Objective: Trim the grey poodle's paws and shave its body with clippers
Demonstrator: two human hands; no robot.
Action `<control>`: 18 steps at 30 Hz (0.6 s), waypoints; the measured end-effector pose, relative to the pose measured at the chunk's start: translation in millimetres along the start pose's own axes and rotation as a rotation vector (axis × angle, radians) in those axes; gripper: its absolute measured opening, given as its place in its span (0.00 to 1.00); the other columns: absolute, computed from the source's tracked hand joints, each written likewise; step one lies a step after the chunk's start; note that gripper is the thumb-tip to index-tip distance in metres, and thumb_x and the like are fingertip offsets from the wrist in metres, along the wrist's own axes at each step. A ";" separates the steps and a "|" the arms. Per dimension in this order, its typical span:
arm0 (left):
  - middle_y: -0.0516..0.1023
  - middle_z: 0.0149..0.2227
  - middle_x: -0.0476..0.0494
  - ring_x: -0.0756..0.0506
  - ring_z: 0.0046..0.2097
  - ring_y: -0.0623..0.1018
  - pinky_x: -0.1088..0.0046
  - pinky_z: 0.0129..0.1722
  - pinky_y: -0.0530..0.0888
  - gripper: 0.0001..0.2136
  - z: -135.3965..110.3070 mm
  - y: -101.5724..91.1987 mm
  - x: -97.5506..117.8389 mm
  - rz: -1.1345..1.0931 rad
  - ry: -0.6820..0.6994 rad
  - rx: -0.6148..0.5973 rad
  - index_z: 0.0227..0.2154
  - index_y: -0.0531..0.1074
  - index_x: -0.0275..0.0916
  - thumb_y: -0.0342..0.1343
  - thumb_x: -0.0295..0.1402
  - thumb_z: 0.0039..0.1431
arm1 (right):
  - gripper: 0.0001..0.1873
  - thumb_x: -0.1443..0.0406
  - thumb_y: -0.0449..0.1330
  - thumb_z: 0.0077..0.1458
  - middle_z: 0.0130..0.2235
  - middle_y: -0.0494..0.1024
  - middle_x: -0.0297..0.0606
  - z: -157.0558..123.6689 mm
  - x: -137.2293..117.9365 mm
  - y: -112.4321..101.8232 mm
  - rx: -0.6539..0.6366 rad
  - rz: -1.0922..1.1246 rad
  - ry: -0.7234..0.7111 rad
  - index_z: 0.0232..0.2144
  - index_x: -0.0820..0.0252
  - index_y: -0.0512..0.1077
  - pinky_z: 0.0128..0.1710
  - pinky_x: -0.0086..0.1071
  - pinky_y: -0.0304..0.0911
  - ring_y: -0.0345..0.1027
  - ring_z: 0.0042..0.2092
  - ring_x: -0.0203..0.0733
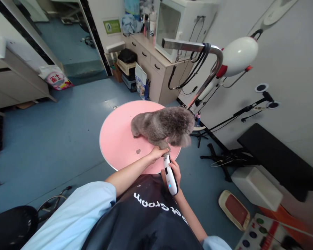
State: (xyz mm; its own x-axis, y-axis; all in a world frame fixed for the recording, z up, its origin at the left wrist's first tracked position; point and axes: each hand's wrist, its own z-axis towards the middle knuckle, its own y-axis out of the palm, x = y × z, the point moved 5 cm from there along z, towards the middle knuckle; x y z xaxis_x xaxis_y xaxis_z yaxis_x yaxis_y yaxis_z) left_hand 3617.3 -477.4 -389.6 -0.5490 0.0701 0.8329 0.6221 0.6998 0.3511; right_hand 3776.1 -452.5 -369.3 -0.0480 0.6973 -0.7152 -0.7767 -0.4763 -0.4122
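Observation:
A grey curly-coated dog (167, 121) stands on a round pink grooming table (114, 135), its fluffy head toward the right. My left hand (158, 153) is closed around one of the dog's legs near the paw, at the table's near edge. In my right hand (175, 172) is a white electric hair clipper (169, 175) with a blue light lit on its body. The clipper's head is right by the held paw; whether it touches the fur I cannot tell. A small tuft of cut fur (138, 151) lies on the pink top.
A metal grooming arm (193, 46) with black loops curves above the table's far right. A white dryer (240, 55) hangs behind it. Drawers (148, 57) stand at the back, a black bench (273, 156) at right, and a black stool (13, 227) at lower left.

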 end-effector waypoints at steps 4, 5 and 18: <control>0.73 0.25 0.47 0.51 0.27 0.69 0.73 0.28 0.64 0.10 -2.4 -0.9 0.7 0.045 0.025 0.023 0.24 0.73 0.34 0.65 0.35 0.43 | 0.24 0.67 0.66 0.50 0.56 0.72 0.48 0.8 0.1 1.9 0.011 -0.006 0.030 0.50 0.51 0.67 0.54 0.50 0.69 0.71 0.56 0.53; 0.73 0.25 0.47 0.51 0.28 0.69 0.73 0.29 0.64 0.10 -3.2 -1.0 1.0 0.054 0.026 0.024 0.24 0.73 0.34 0.65 0.35 0.43 | 0.24 0.67 0.66 0.50 0.57 0.72 0.48 1.6 0.8 3.0 -0.006 0.003 0.038 0.50 0.51 0.67 0.55 0.50 0.68 0.70 0.57 0.53; 0.73 0.24 0.48 0.49 0.27 0.69 0.72 0.29 0.65 0.12 0.2 -17.7 -3.4 0.136 -0.066 0.003 0.26 0.73 0.36 0.67 0.38 0.43 | 0.23 0.45 0.65 0.46 0.46 0.78 0.44 -3.9 34.3 12.1 -0.267 0.655 0.763 0.37 0.54 0.72 0.44 0.46 0.73 0.75 0.46 0.51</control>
State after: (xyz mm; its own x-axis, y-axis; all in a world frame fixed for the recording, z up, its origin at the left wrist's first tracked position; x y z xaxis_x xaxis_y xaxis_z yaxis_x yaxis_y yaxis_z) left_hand 3608.0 -489.9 -398.8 -0.4954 0.2106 0.8428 0.6915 0.6827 0.2359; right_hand 3767.5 -436.4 -401.0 0.0722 -0.2205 -0.9727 -0.5734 -0.8072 0.1404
